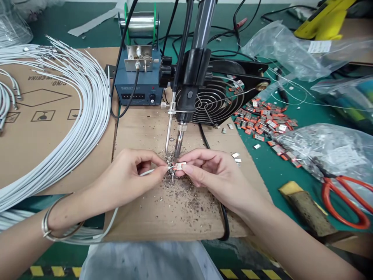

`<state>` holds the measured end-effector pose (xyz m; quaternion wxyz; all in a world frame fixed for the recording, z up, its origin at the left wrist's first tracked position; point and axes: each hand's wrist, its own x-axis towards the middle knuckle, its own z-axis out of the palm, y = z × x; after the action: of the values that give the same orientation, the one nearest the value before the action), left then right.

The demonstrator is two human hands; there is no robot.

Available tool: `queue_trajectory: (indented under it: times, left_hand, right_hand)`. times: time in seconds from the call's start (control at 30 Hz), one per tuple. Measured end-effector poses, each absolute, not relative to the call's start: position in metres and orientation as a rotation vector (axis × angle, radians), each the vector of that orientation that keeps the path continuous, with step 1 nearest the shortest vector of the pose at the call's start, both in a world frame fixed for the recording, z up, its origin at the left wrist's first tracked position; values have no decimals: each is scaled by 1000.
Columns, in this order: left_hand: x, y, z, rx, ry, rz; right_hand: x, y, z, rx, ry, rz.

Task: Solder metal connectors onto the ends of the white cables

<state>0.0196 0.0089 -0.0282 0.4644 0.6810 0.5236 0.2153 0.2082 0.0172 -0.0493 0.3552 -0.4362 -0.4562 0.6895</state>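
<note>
Between thumb and fingers my left hand (140,175) pinches a white cable (147,172) close to its stripped end. Opposite it, my right hand (214,171) grips a small metal USB connector (179,166) with an orange-red part. The cable's wire end meets the connector's inner end, just under the tip of a soldering iron (179,144) mounted on a stand. Beside the iron, a thin bent metal feed tube (168,140) comes down to the same spot. Solder bits lie scattered on the cardboard (140,217) below. The exact joint is too small to make out.
A bundle of white cables (96,105) lies at left. Behind stand a blue solder feeder (136,91) with a solder spool (141,25) and a black fan (210,101). To the right are a pile of USB connectors (265,120), plastic bags (329,144) and red-handled scissors (346,198).
</note>
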Motion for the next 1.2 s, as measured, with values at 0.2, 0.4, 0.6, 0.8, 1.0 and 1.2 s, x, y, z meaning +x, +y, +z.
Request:
queue_trajectory:
  times: [0.2,0.4,0.6,0.8,1.0,1.2]
  left_hand:
    - [19,12,-31,1658,1303,504]
    - [19,11,-35,1663,1327,457]
    - [19,1,-25,1525,1190,339]
    - [28,-33,-19,1359,1005,255]
    - [34,-59,-24,1238,936,348]
    - [33,-75,-27,1266,957,410]
  right_hand:
    - [207,17,-48,-1189,-1196,1749]
    - [206,18,-48,-1221,-1206,1757]
    - [212,6,-38,-1221,-1276,1768]
    - [221,-19,-26,-1139,-1284,1846]
    - [226,-42,-27,-1123,-1132,1994]
    - [227,-59,-35,-1018,-1057,2045]
